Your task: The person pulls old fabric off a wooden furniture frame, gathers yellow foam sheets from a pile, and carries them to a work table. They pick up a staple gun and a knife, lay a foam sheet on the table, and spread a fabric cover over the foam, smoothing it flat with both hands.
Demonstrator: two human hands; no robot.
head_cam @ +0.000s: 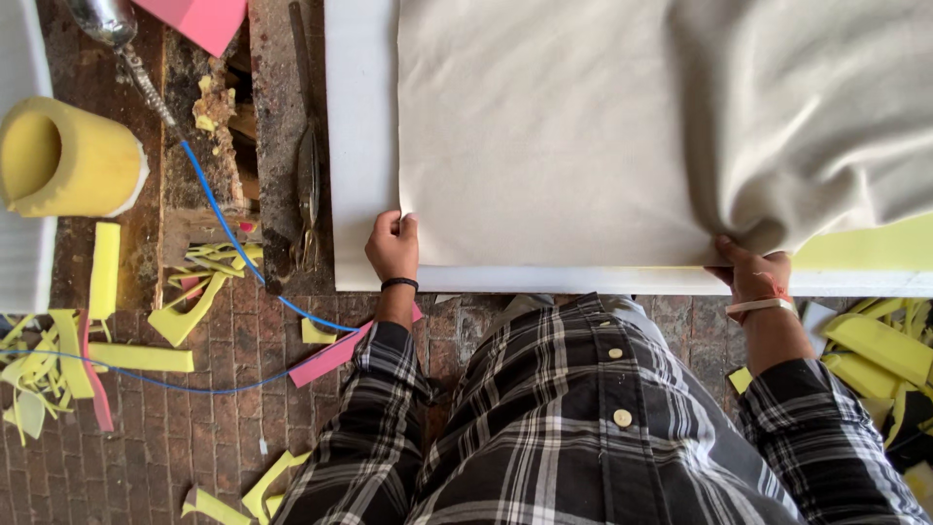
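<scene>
A large beige cloth (544, 126) lies spread over a white foam board (360, 146), with its right part bunched into folds. My left hand (392, 246) grips the cloth's near left corner at the board's front edge. A black band circles that wrist. My right hand (753, 270) pinches the cloth's near edge where the folds gather, and a pale band sits on that wrist. A yellow sheet (865, 248) shows under the cloth at the right. My checked shirt fills the bottom of the view.
A yellow foam roll (63, 160) sits at the left. Yellow and pink foam offcuts (146, 355) litter the brick floor, with more yellow scraps (880, 350) at the right. A blue cable (224, 228) runs from a metal tool (117, 39). Scissors (307, 165) lie beside the board.
</scene>
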